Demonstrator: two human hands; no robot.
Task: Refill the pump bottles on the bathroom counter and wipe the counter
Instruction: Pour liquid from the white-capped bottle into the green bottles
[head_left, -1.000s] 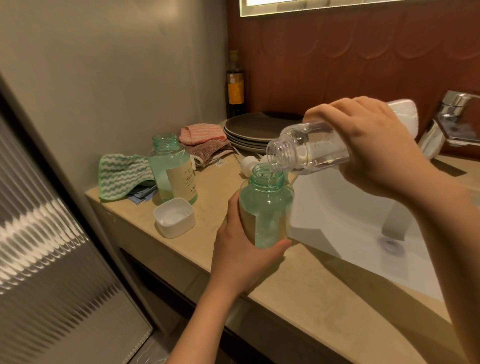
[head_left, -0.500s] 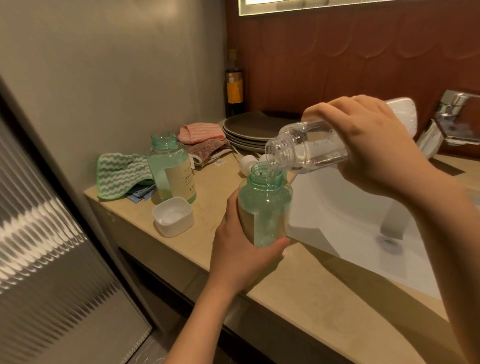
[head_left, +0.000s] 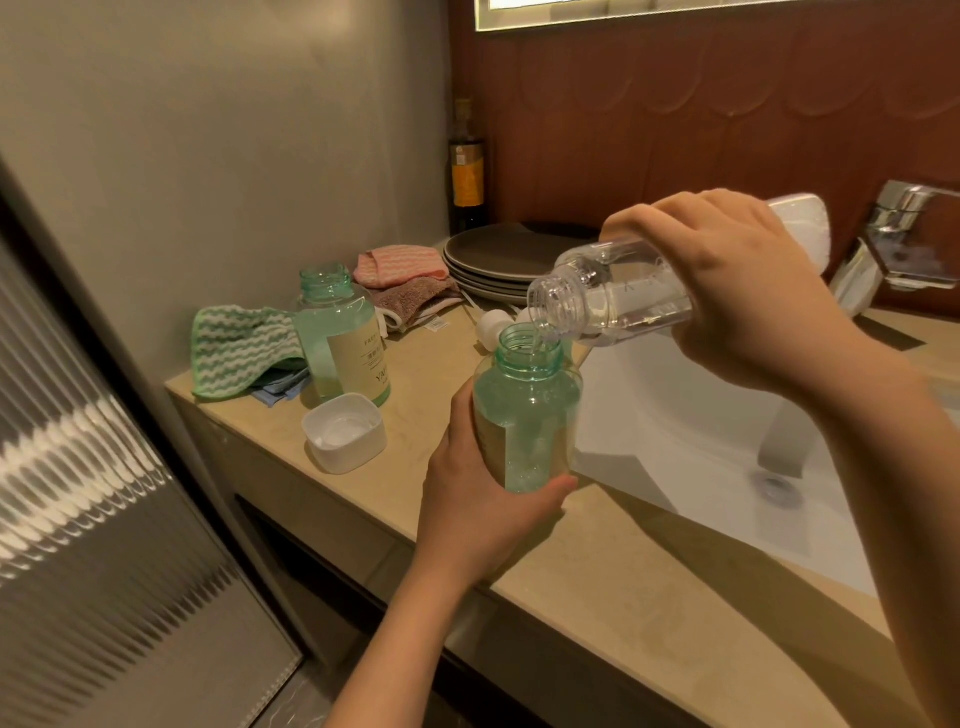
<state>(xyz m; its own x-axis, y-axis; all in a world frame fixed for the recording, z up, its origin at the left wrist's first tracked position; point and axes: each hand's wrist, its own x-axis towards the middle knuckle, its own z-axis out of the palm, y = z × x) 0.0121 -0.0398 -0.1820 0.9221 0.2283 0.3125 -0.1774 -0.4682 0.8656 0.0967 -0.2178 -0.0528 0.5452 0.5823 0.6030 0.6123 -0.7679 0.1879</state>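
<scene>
Clearly, the widest thing is the beige tabletop (head_left: 597, 561), smooth like polished stone, and beside it, below the right hand (head_left: 748, 291), lies the white glossy basin (head_left: 675, 447). Beyond both hands a pile of dark round plates (head_left: 498, 254) stands near the wall.

The left hand (head_left: 478, 519) is wrapped around the lower part of a green pump bottle (head_left: 527, 415), which has its pump removed. It holds this bottle upright just over the front part of the tabletop, I think so that the open neck stays steady under the stream. The right hand is closed around a clear refill bottle (head_left: 613, 296), tilted almost flat, with its ribbed mouth just above the green neck; a thin clear liquid passes between them. Both bottles look like light, transparent plastic, round in shape.

To the left of the left hand stands a second green bottle (head_left: 340, 348), also open, with a pale paper label; probably it waits for its turn or is already filled. Further left lies a soft green cloth (head_left: 239, 348) with wavy stripes, likely kept for wiping. Just beside the left hand, a small white square cap (head_left: 345, 434) rests with its hollow side up.
</scene>
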